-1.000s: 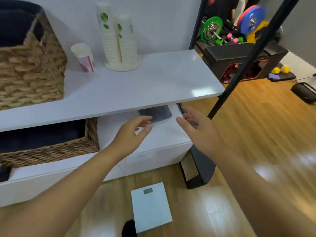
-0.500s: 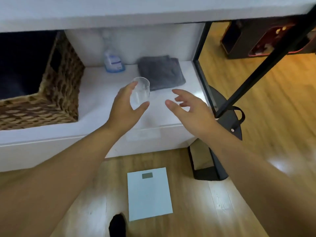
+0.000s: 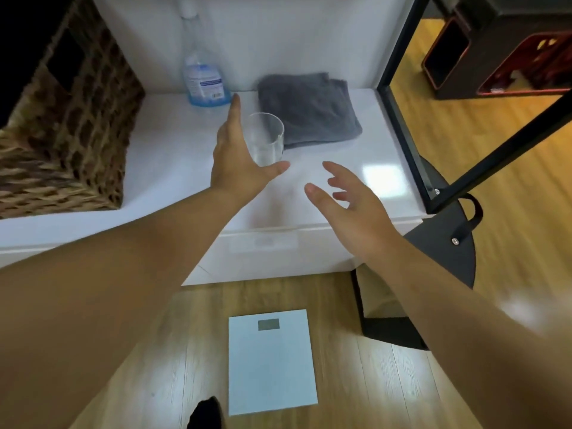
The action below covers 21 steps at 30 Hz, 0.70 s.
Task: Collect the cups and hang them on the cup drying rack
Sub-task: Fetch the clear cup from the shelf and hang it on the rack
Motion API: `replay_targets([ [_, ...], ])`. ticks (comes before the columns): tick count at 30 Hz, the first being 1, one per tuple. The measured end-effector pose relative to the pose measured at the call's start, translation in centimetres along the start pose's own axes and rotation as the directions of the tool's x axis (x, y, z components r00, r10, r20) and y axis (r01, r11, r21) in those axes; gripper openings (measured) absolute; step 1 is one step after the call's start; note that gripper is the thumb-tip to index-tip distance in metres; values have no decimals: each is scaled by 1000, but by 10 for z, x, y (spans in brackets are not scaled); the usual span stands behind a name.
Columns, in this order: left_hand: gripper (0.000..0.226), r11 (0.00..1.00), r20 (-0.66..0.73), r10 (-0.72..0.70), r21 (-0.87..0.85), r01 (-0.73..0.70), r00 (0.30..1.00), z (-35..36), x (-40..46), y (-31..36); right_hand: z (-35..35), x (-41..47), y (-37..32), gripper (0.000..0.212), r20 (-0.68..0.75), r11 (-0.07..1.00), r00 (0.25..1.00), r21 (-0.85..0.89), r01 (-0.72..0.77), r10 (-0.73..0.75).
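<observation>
1. The clear, round drinking glass (image 3: 266,139) stands upright on the glossy white lower shelf (image 3: 173,144), just in front of the folded grey cloth (image 3: 309,108).
2. The left hand (image 3: 238,159) is right at the glass, fingers straight along its left side and thumb stretched under its near side. Whether skin actually meets glass, I cannot tell, but nothing is curled round it.
3. The right hand (image 3: 349,202) hovers over the shelf's front edge, near the glass but apart from it, fingers spread and relaxed, holding nothing.
4. Behind the left hand's fingertips, a clear bottle with a blue label and blue base (image 3: 204,85) sits against the white back wall.
5. At far left, a brown woven wicker basket (image 3: 71,134) takes up the shelf's end.
6. A black metal frame (image 3: 399,97) runs down the shelf's right edge.
7. Down on the wooden floor (image 3: 402,382), a flat white bathroom scale (image 3: 272,363) lies between the forearms.
</observation>
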<state>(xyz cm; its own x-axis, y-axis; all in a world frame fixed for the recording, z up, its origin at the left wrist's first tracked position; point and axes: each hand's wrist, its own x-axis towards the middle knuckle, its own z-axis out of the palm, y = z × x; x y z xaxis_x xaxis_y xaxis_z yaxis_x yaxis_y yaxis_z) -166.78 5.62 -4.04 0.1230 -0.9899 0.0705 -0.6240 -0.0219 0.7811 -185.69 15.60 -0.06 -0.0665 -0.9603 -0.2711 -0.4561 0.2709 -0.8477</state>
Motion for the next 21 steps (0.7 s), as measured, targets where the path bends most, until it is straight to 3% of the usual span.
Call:
replay_targets([
  [9, 124, 986, 0, -95, -140, 94, 995, 15, 15, -7, 8, 2, 5, 64, 4, 997, 1000, 72, -30, 30],
  [15, 121, 992, 58, -56, -114, 62, 997, 9, 26, -3, 6, 1, 5, 63, 4, 995, 999, 92, -50, 50],
  [21, 119, 982, 10, -50, -181, 51, 999, 4, 16, -1, 3, 0, 3, 60, -27, 981, 997, 177, -73, 78],
])
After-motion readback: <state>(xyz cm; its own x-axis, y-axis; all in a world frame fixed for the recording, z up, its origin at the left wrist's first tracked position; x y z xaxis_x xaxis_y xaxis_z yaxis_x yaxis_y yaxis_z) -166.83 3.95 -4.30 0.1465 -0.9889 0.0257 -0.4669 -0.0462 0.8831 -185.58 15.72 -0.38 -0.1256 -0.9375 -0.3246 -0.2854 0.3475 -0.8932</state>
